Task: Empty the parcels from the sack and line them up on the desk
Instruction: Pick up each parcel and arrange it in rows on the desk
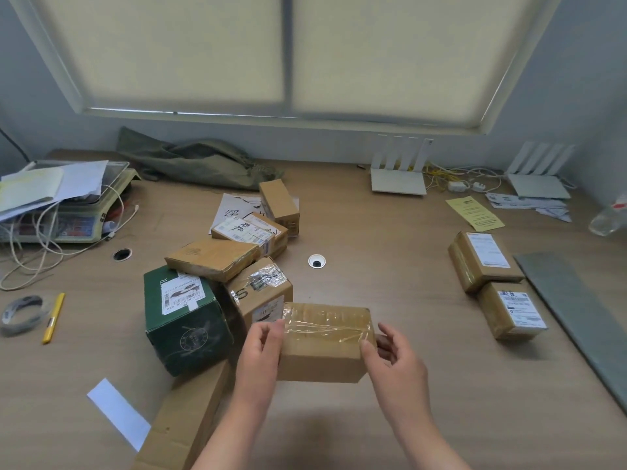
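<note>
- The left hand and the right hand clasp the two ends of a taped brown parcel, fingers curled over its top edges; it sits at the near middle of the desk (whether it rests on the wood or is raised, I cannot tell).
- Just left of it lies a jumbled heap: a dark green box, a brown box with crumpled tape touching the held parcel's far left corner, and a flat brown box lying across both.
- Farther back in the heap are a labelled box and a small upright box.
- A long carton pokes in at the near edge, under the left forearm.
- The slack olive sack lies at the far left, against the wall.
- Two labelled parcels stand touching at the right, well apart from the heap.
- A tape roll and a yellow knife lie at the left.
</note>
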Demonstrator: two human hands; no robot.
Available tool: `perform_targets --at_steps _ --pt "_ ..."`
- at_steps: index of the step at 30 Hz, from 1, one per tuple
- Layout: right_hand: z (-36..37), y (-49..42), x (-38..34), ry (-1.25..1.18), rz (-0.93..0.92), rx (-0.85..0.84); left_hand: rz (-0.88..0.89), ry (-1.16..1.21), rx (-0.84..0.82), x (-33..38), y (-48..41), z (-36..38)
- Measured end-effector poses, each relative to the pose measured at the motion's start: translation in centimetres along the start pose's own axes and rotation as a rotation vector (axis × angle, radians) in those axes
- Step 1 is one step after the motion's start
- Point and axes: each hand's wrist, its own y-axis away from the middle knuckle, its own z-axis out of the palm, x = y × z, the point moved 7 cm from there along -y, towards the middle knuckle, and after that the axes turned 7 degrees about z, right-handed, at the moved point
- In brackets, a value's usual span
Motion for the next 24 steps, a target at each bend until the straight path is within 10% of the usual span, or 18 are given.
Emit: perform_targets --at_steps 24 --pt "-4.5 -1.3 -5.2 -0.398 -0.045 -0.245 0.153 0.325 0.017 6.7 1.9 3.8"
